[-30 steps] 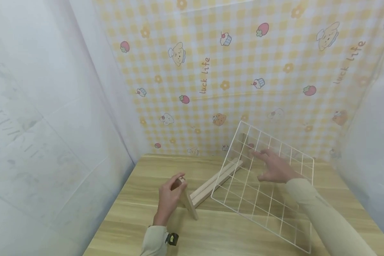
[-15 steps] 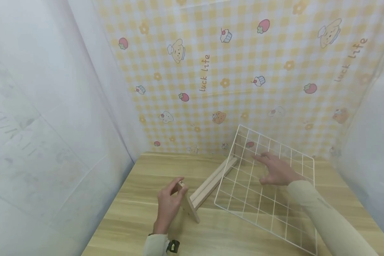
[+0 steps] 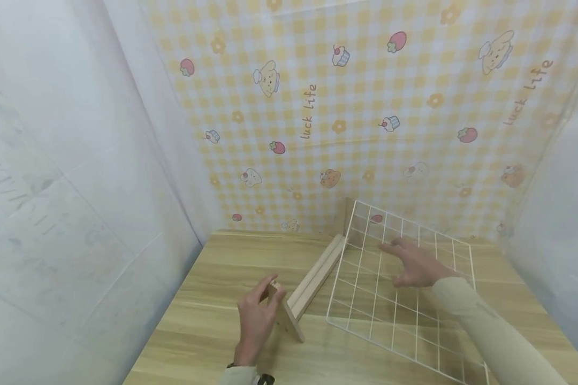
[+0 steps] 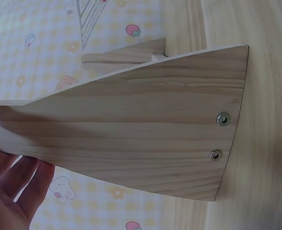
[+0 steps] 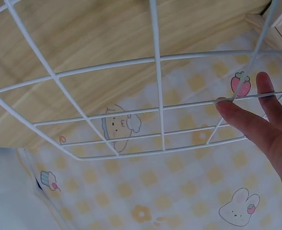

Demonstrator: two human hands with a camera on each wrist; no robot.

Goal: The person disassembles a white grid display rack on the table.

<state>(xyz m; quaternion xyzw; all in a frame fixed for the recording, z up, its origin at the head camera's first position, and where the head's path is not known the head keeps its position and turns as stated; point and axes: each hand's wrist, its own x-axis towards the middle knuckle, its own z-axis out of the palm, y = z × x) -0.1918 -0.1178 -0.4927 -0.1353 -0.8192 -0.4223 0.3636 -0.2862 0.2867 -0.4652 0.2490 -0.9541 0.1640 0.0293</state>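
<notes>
White wire forms the grid panel [image 5: 157, 60] slanting at four o'clock, where my right hand [image 3: 414, 266], thumb and fingers spread fairly wide, grips it. Toward half past six, my left hand [image 3: 256, 319] has thumb and fingers bent round the top of an end board [image 4: 146, 127]. That board belongs to the wooden stand [image 3: 318, 275] between five and six o'clock; I can't tell whether stand and grid panel touch.
</notes>
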